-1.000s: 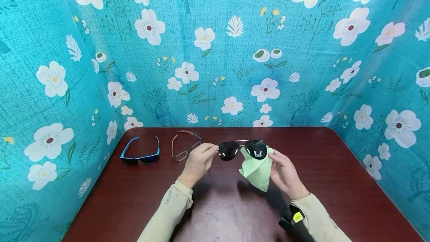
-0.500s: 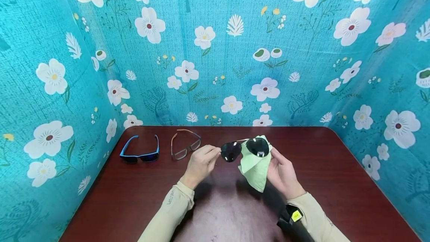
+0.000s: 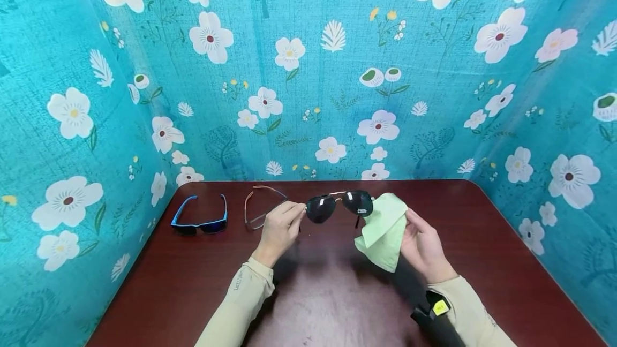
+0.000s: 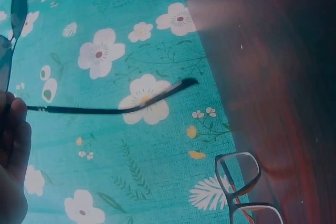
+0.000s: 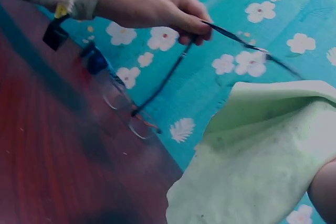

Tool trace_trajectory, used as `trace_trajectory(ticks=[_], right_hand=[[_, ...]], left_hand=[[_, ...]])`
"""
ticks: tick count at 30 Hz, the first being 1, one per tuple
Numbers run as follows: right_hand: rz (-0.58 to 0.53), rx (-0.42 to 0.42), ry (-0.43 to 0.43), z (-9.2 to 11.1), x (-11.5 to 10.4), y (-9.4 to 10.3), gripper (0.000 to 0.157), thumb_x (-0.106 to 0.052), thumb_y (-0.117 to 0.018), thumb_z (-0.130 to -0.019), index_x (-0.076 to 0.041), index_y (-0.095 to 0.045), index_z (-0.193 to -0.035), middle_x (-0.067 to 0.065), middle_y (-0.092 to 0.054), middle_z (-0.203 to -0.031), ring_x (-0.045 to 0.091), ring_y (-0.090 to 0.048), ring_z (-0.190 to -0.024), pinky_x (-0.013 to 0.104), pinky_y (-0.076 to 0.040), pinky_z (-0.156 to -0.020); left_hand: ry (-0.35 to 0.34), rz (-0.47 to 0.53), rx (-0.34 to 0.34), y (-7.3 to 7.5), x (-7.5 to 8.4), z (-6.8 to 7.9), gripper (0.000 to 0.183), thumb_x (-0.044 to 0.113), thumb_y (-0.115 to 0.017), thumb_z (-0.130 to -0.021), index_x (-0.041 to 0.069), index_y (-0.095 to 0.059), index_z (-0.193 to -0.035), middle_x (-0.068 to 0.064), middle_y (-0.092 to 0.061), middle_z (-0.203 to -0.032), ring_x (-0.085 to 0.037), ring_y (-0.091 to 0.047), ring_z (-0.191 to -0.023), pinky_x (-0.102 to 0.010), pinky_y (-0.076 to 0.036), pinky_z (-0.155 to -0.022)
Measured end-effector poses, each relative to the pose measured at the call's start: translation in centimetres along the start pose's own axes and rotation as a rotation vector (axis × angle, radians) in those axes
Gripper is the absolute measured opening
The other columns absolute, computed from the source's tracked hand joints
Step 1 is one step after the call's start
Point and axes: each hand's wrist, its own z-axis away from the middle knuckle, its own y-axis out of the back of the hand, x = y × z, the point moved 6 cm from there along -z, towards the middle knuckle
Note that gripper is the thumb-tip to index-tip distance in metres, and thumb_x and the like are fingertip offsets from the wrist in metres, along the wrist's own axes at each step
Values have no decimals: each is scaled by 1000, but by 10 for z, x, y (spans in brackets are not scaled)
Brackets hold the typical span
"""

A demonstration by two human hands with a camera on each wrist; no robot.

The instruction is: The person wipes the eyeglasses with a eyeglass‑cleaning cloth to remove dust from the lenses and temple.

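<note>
My left hand [image 3: 280, 231] pinches a pair of dark aviator sunglasses [image 3: 320, 209] by the corner of the frame, above the table. In the left wrist view one temple arm of the sunglasses [image 4: 89, 110] stretches out from my fingertips. A pale green cloth [image 3: 385, 229] hangs from my right hand [image 3: 426, 245], which grips it between thumb and fingers. The upper left edge of the cloth lies right beside the far lens; whether they touch I cannot tell. In the right wrist view the cloth [image 5: 257, 156] covers part of the sunglasses.
On the dark red table [image 3: 318, 304], blue-framed sunglasses [image 3: 199, 227] lie at the back left. Thin-framed eyeglasses [image 3: 257, 222] with orange-brown temples lie behind my left hand, partly hidden by it. A blue floral curtain [image 3: 308, 84] stands round the back and sides.
My right hand has moved right with the cloth, off the far lens it was behind. The sunglasses have shifted slightly left and up, and their temple arms now show below the frame.
</note>
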Motion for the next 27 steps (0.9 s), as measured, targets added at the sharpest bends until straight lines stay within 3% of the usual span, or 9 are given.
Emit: trace_trajectory(ticks=[2, 5, 12, 18, 22, 27], right_hand=[[-44, 22, 26, 0, -8, 3, 40, -11, -18, -105, 0, -47, -131, 9, -54, -130, 17, -48, -122, 30, -37, -101], [-24, 58, 69, 0, -16, 7, 37, -9, -20, -105, -1, -45, -131, 8, -52, -131, 16, -46, -123, 29, -36, -101], [285, 69, 127, -5, -16, 2, 36, -9, -22, -105, -1, -47, -131, 6, -50, -130, 13, -45, -122, 27, -37, -99], [535, 94, 242, -13, -10, -12, 28, 0, -40, -100, -3, -66, -109, 5, -65, -105, 13, -59, -97, 24, -47, -83], [624, 114, 291, -15, -7, -18, 30, 12, -47, -93, -5, -72, -95, 2, -67, -90, 10, -59, -84, 21, -48, -74], [705, 136, 267, -18, -4, -17, 30, 16, -47, -90, -7, -67, -86, -1, -61, -80, 8, -53, -74, 19, -45, -66]], left_hand=[[18, 25, -4, 2, -4, 1, 10, 4, -68, -86, 6, -73, -95, -3, -66, -84, -13, -61, -73, -25, -50, -63], [34, 64, 0, 2, -7, 3, 13, 2, -69, -84, 7, -73, -95, -3, -66, -85, -12, -60, -71, -24, -49, -61], [42, 143, 27, 0, -6, 2, 13, 0, -68, -84, 6, -73, -94, -4, -67, -85, -11, -59, -68, -21, -47, -57], [88, 200, 65, -4, -6, 1, 12, 1, -65, -88, 5, -73, -95, -5, -67, -83, -11, -59, -67, -20, -46, -57], [134, 226, 86, -5, -6, 2, 13, 0, -65, -87, 3, -73, -96, -6, -68, -83, -12, -59, -66, -20, -46, -57], [170, 251, 101, -6, -5, 2, 12, -1, -65, -87, 1, -73, -96, -7, -68, -83, -13, -60, -65, -18, -46, -56]])
